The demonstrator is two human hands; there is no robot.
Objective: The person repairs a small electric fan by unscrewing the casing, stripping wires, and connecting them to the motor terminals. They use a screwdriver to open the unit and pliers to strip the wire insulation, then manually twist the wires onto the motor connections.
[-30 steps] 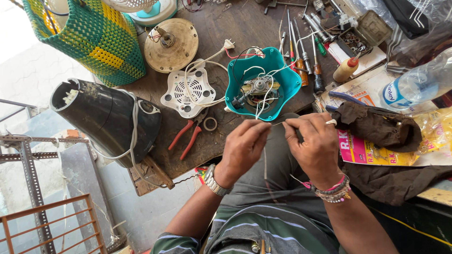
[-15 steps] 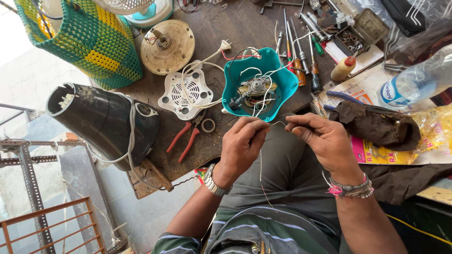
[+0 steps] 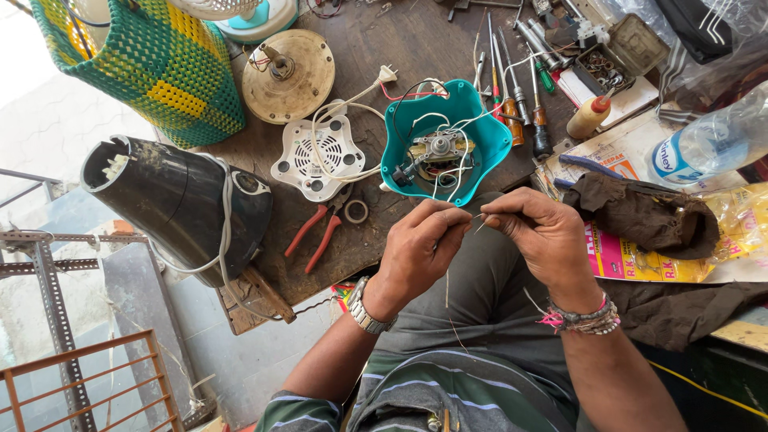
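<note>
Your left hand and right hand each pinch an end of a thin wire over your lap, just off the surface's near edge. The teal motor housing lies open, wires loose; joining looks unfinished.

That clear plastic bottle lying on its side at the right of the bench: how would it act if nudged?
The plastic bottle lies on its side, so it would probably roll. It rests on loose paper packets, which may slide with it. How full it is cannot be told, so its weight is unclear; the thin clear wall likely dents under a squeeze.
</note>
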